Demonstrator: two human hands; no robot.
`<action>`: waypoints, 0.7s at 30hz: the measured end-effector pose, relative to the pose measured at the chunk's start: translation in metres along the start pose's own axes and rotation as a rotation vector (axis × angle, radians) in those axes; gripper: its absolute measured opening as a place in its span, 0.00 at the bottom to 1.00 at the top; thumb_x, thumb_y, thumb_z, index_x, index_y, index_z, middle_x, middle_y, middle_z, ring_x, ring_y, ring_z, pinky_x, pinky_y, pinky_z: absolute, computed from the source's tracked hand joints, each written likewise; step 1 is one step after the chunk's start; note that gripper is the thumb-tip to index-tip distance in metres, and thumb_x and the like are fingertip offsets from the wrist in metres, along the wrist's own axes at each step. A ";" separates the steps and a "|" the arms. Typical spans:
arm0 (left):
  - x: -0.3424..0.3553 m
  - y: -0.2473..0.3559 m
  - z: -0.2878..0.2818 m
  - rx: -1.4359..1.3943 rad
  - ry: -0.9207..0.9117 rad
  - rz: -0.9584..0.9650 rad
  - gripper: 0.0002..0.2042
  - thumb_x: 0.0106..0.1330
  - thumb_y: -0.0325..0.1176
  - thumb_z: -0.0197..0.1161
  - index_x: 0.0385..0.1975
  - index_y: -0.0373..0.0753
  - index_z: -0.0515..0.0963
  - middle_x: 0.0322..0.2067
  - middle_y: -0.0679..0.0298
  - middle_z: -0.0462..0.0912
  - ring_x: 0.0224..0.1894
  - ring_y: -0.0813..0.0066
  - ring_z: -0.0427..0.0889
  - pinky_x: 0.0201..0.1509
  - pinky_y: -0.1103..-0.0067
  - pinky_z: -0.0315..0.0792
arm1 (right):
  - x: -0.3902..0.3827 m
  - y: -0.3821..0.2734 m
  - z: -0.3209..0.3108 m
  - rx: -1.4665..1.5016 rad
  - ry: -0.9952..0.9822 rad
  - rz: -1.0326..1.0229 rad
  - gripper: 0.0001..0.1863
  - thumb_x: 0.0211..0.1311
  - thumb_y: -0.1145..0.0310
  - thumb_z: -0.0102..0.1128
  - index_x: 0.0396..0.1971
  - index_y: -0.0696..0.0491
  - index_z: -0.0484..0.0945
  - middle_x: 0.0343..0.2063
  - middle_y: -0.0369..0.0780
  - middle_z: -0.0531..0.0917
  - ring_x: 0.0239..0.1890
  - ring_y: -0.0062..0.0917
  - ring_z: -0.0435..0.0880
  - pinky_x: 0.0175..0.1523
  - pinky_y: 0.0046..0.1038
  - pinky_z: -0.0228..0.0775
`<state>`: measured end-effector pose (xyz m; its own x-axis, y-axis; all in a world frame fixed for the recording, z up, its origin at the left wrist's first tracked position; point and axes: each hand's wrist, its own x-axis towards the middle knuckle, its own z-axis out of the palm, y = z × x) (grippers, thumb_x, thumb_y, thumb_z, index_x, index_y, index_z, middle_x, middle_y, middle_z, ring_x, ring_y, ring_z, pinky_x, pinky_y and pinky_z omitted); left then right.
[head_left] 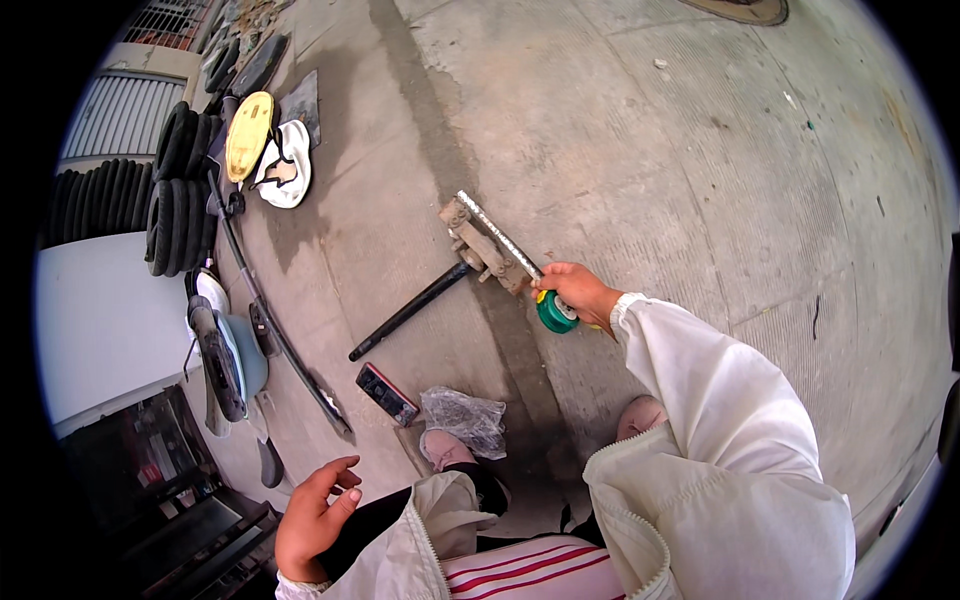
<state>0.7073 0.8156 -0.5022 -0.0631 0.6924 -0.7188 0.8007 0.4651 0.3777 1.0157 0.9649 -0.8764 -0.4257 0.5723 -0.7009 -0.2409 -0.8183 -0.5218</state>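
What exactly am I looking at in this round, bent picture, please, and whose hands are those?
There is no machine here: a person wears a wide fisheye camera on the head, looking down, so straight edges bend near the rim. The arms in cream sleeves coming from the lower edge are that person's own.

The right hand holds a green tape measure, its metal blade drawn out across a worn metal part lying on the concrete ground. The left hand is open and holds nothing.

On the ground nearby lie a black bar, a phone and a crumpled clear plastic bag. At the left stand stacked tyres and a yellow panel.
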 end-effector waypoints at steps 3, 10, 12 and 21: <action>0.000 0.002 0.000 -0.006 -0.004 -0.002 0.19 0.66 0.30 0.60 0.56 0.32 0.73 0.35 0.63 0.81 0.39 0.75 0.77 0.46 0.78 0.70 | 0.001 0.000 0.000 0.001 -0.007 0.000 0.05 0.62 0.75 0.60 0.36 0.59 0.79 0.30 0.39 0.84 0.30 0.21 0.82 0.37 0.22 0.74; 0.000 0.002 0.000 -0.007 -0.005 -0.003 0.19 0.66 0.30 0.60 0.57 0.32 0.73 0.36 0.62 0.81 0.39 0.74 0.77 0.47 0.78 0.70 | 0.000 0.000 0.000 0.000 -0.008 0.012 0.05 0.63 0.75 0.60 0.37 0.59 0.79 0.30 0.39 0.84 0.30 0.21 0.81 0.38 0.22 0.74; 0.000 0.002 0.000 -0.004 -0.008 -0.001 0.19 0.67 0.30 0.60 0.57 0.32 0.73 0.36 0.62 0.81 0.39 0.74 0.77 0.47 0.78 0.70 | 0.000 0.000 0.000 -0.001 -0.007 0.011 0.05 0.63 0.75 0.60 0.37 0.59 0.79 0.29 0.39 0.84 0.30 0.21 0.81 0.38 0.22 0.74; 0.001 -0.002 0.000 0.014 0.002 0.005 0.20 0.66 0.32 0.63 0.56 0.33 0.74 0.36 0.59 0.82 0.39 0.71 0.80 0.46 0.76 0.73 | -0.001 -0.001 0.001 -0.047 0.010 0.007 0.04 0.64 0.74 0.59 0.36 0.58 0.79 0.29 0.39 0.84 0.29 0.20 0.80 0.37 0.22 0.73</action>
<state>0.7053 0.8150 -0.5035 -0.0599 0.6956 -0.7159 0.8092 0.4538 0.3732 1.0150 0.9654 -0.8747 -0.4183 0.5675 -0.7092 -0.1968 -0.8189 -0.5392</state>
